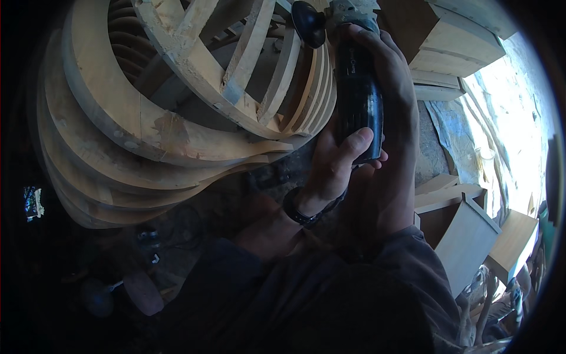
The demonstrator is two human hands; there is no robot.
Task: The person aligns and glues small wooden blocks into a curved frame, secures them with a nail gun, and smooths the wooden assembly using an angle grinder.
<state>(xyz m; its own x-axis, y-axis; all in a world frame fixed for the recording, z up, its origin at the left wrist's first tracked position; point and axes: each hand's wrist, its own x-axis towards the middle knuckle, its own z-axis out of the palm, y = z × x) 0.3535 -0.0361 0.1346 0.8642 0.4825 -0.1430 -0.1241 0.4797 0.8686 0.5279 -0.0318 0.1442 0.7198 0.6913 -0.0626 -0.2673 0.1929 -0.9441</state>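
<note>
An angle grinder (357,88) with a dark body stands nearly upright in the picture, its metal head at the top. My left hand (333,168), with a dark watch band at the wrist, is closed around the body's lower end, thumb lying along it. Higher up, my right hand (392,74) wraps the grinder from the right, its thumb near the head. A round black disc (308,23) on the head faces left, towards a large frame of curved wooden ribs (194,138). From this view I cannot tell whether the disc touches the wood or spins.
Pale wooden box-like pieces (460,44) stand at the upper right. More wooden panels (469,242) lean at the lower right, beside a brightly lit sheet (477,135). Dim objects lie on the floor at the lower left, among them a rounded pinkish piece (142,292).
</note>
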